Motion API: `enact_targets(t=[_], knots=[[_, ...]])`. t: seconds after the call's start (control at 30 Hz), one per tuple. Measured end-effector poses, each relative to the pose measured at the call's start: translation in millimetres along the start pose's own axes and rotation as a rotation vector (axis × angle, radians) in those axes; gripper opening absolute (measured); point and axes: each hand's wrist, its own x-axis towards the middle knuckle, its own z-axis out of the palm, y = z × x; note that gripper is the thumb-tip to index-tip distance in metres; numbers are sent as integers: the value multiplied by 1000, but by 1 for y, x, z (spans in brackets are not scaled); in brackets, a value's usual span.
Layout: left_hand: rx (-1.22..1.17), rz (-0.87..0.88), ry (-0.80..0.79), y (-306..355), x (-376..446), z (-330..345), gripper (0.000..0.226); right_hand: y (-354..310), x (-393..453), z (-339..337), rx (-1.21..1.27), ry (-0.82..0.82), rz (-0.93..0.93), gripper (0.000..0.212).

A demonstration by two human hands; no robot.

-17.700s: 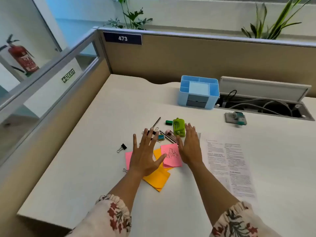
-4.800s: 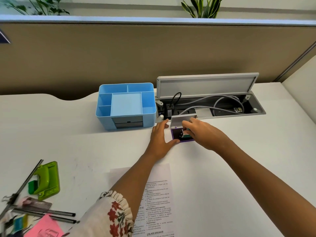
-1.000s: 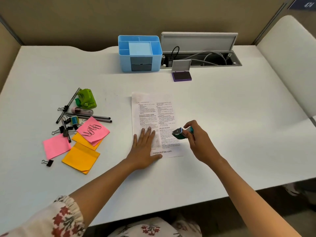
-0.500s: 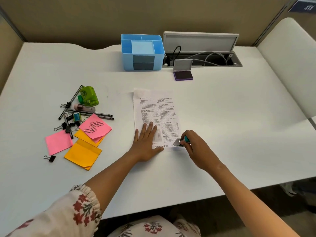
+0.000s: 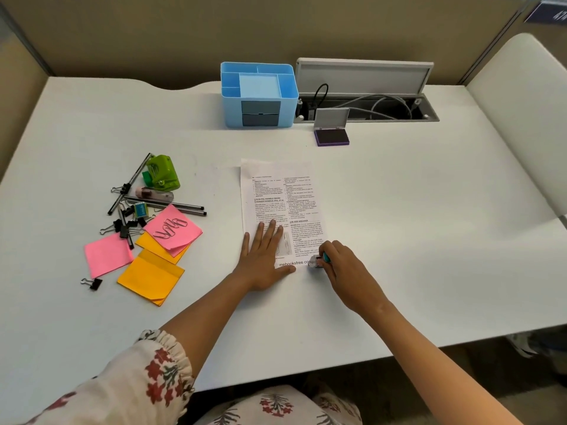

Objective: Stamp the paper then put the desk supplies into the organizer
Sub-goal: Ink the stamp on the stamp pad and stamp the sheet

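A printed paper (image 5: 280, 197) lies in the middle of the white desk (image 5: 429, 225). My left hand (image 5: 265, 256) rests flat on its lower left part, fingers spread. My right hand (image 5: 345, 266) grips a small stamp (image 5: 317, 260) with a teal handle and presses it onto the paper's bottom right corner. The blue organizer (image 5: 259, 95) stands at the back, and the open purple ink pad (image 5: 332, 136) sits to its right. On the left lie a green hole punch (image 5: 161, 173), pens (image 5: 171, 205), binder clips (image 5: 122, 227), and pink (image 5: 107, 254) and orange sticky notes (image 5: 152, 276).
An open cable tray (image 5: 365, 108) with its lid raised is set into the desk behind the ink pad. A beige partition runs along the back. A white chair back (image 5: 521, 96) stands at the right. Paper clips (image 5: 170, 228) lie on one pink note.
My right hand has lowered the stamp from above the paper onto its bottom right corner. My left hand has stayed flat on the sheet.
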Motion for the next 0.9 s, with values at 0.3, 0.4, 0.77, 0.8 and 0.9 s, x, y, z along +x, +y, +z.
enact_targets(t=[0.3,0.4,0.77,0.8,0.9], knots=[[3,0,5,0,0,0,96,0,2,5,-26,-14,-44,7],[1,-1,4,0,0,1,96,0,2,9,-31,-15,-48,9],[2,-6,6,0,0,1,96,-3,3,19,-6,70,-43,13],[3,-6,9,0,0,1,95,-2,4,19,-5,74,-41,14],[13,-1,8,-2,0,3,97,-2,3,20,-10,84,-36,14]])
